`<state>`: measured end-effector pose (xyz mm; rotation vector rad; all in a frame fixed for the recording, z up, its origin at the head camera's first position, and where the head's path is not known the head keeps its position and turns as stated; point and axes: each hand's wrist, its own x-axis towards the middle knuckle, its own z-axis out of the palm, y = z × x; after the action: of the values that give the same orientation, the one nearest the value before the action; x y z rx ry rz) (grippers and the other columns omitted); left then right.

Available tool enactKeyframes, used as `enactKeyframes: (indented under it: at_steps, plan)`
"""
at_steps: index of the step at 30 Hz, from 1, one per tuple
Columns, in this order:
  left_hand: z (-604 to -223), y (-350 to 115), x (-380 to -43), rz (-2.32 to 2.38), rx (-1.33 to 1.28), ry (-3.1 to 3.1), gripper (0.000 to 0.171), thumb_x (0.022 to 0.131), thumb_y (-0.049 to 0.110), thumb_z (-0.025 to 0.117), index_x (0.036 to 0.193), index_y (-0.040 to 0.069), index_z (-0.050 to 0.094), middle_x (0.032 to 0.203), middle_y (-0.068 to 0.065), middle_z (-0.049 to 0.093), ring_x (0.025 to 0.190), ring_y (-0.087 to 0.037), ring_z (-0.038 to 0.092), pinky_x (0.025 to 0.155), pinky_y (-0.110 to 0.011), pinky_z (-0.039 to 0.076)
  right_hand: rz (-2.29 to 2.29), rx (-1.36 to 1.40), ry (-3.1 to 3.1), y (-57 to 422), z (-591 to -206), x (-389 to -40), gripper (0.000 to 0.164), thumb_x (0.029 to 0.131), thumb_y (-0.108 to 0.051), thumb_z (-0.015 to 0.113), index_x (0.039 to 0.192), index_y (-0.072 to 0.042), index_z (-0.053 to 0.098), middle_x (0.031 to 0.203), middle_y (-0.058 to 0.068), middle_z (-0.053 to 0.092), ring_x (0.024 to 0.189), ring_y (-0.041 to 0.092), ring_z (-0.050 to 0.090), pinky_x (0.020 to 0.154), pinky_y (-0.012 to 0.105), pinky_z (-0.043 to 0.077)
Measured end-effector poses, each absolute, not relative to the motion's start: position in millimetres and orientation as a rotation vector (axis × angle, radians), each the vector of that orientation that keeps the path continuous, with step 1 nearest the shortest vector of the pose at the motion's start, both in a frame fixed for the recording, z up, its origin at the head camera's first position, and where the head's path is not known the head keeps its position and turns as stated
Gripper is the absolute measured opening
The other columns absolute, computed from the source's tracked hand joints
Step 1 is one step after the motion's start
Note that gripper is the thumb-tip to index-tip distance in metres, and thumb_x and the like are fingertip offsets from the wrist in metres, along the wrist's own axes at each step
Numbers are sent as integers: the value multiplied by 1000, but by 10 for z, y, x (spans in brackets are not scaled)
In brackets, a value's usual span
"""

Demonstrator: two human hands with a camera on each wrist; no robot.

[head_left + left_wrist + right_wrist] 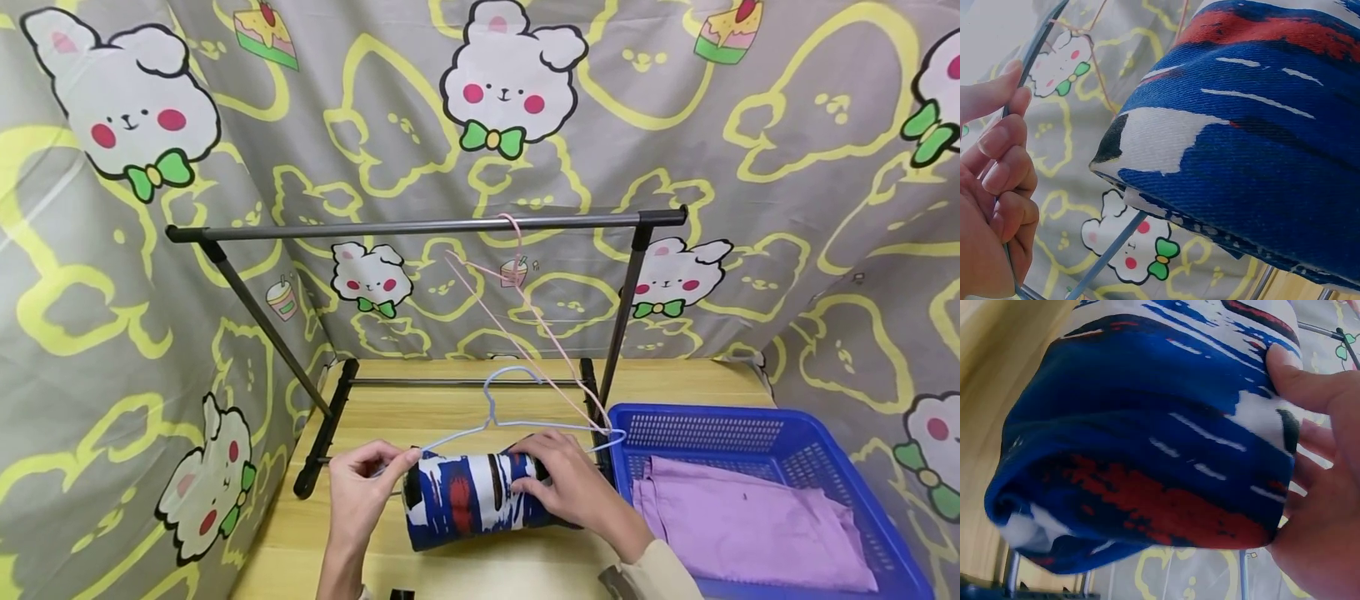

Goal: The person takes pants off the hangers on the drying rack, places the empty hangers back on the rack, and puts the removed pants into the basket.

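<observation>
A folded cloth (465, 504) in blue, white, red and black hangs doubled over the lower part of a light blue hanger (491, 408). My left hand (363, 483) pinches the hanger's left end; in the left wrist view the fingers (1007, 169) curl round its thin bar, beside the cloth. My right hand (566, 483) holds the cloth near its upper right edge, the thumb (1300, 378) on the front face and the other fingers behind, partly hidden. The hanger's hook points up, above the table.
A metal rack (360, 229) stands behind the hands, with a pink hanger (517, 242) hooked on its top bar. To the right, a blue basket (697, 410) holds folded purple cloth (750, 525). Patterned curtain (517, 183) surrounds the wooden table (292, 550).
</observation>
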<state>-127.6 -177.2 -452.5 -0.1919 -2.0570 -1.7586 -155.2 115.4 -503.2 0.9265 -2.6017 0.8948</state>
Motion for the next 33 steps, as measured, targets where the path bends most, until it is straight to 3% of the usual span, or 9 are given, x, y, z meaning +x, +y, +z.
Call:
enactKeyframes:
  at_steps: [6,11,17,24,33]
  plan:
    - [-4497,-1763,-1299,-1762,-221,-2063,20,79,-4,85,69,10,74,54,5,49,48,-4,32,39,-28,23,867,947,-2635,1182,-5060,-1531,43,91,-37,79,127,-16,69,122,-3,69,118,20,62,104,51,46]
    - [-4497,-1758,-1300,-1753,-259,-2090,21,80,-4,84,69,9,73,55,5,48,48,-4,32,39,-27,24,824,934,-2526,1168,-5080,-1509,33,90,-33,79,117,-14,72,114,-3,72,110,18,64,101,48,47]
    - [-4496,-1762,-1286,-1716,-275,-2218,24,83,6,86,67,15,70,60,4,56,51,-5,39,44,-22,32,813,898,-2408,1139,-5098,-1513,28,85,-27,83,108,-15,75,104,-4,74,100,15,67,94,45,51]
    - [-4502,-1805,-1241,-1747,-344,-2295,14,88,2,79,76,7,73,71,-3,66,59,-8,51,50,-22,40,791,886,-2341,1117,-5084,-1486,27,81,-24,85,104,-13,79,100,-3,76,95,16,69,86,43,54]
    - [-4469,-1801,-1214,-1711,-340,-2300,15,87,1,80,76,9,73,72,-5,69,62,-10,55,53,-22,44,723,889,-2264,1076,-4980,-1451,29,80,-22,85,106,-10,79,103,1,75,97,19,69,87,44,54]
